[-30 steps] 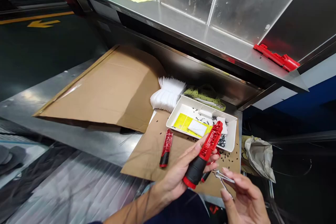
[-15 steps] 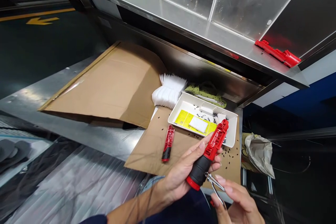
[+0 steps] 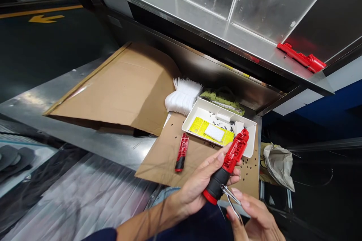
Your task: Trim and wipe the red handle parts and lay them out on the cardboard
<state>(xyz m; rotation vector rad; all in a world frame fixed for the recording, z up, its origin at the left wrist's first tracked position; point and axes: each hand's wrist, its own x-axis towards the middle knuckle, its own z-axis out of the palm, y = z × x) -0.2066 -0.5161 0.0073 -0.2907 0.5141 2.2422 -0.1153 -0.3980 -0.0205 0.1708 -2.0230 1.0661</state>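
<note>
My left hand (image 3: 202,180) is closed around a red-and-black plastic tool housing (image 3: 226,169), tilted with its ribbed red end up and its black end toward me. Between the thumb and fingers of my right hand (image 3: 254,214) are small shiny metal nail clippers (image 3: 233,199). Their jaws meet the edge of the black part, and their arms are spread; the exact contact is too small to make out. A second, narrower red-and-black housing (image 3: 181,152) lies on the cardboard sheet (image 3: 158,162), left of my hands.
Behind the held housing stands a white tray (image 3: 188,120) with a white pad and small black bits. More bits dot the cardboard. White foam sheets (image 3: 182,96) and a large cardboard box (image 3: 121,86) lie left. A red plastic part (image 3: 301,58) rests on the metal shelf (image 3: 203,15).
The view has shifted slightly. The held housing has turned a little in my left hand and sits slightly farther right. The clippers stay at its black edge.
</note>
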